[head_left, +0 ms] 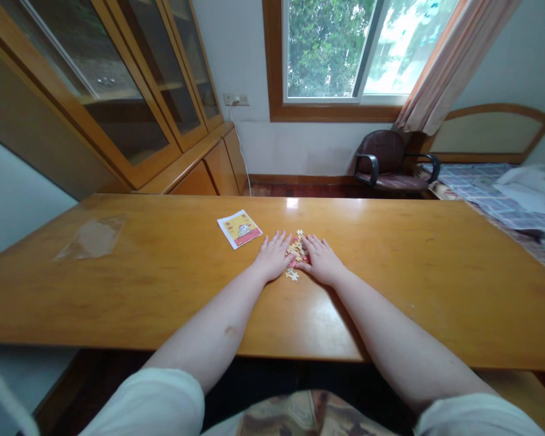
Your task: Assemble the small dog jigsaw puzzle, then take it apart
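A small heap of yellow and red jigsaw pieces (295, 249) lies on the wooden table (163, 284) in front of me. My left hand (273, 256) rests flat on the table at the heap's left side, fingers stretched out and touching the pieces. My right hand (320, 260) lies flat on the heap's right side, fingers spread, partly covering some pieces. Neither hand grips anything. A few loose pieces (292, 275) sit just below the gap between my hands.
A small picture card (239, 228) lies left of the hands. A clear plastic bag (92, 237) lies at the table's far left. Behind the table stand a glass-door cabinet (131, 91), a dark armchair (388, 160) under the window, and a bed (504, 194) at right.
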Demonstrator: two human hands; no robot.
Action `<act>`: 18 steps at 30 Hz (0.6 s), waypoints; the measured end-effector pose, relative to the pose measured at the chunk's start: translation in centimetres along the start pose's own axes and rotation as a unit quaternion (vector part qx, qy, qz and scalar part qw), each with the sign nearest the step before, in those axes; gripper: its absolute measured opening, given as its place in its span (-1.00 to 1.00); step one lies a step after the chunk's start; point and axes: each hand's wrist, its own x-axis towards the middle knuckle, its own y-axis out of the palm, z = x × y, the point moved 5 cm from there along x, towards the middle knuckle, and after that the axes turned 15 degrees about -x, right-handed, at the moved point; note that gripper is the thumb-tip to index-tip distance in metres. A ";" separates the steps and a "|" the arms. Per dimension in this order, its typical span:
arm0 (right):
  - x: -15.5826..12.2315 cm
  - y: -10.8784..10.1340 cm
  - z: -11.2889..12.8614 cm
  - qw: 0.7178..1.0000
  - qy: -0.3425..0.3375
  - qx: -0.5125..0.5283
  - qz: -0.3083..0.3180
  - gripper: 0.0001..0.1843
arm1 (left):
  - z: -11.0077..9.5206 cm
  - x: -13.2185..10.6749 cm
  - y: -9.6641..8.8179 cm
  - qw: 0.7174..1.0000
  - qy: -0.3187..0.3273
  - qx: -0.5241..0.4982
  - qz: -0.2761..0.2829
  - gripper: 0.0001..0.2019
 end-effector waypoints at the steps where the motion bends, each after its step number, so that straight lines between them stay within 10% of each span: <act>1: 0.2 0.0 -0.1 1.000 0.000 0.014 -0.012 -0.13 | -0.1 0.1 -0.1 1.000 0.013 -0.014 0.001 -0.36; 13: -0.6 -0.8 -2.7 0.998 0.044 0.048 0.008 -0.05 | 7.1 -1.4 -4.9 0.955 -0.204 -0.033 -0.215 -0.52; 18: -1.7 -0.2 -1.5 1.000 -0.004 -0.009 0.026 0.24 | 3.7 -1.2 -3.0 0.986 -0.081 -0.040 -0.143 -0.33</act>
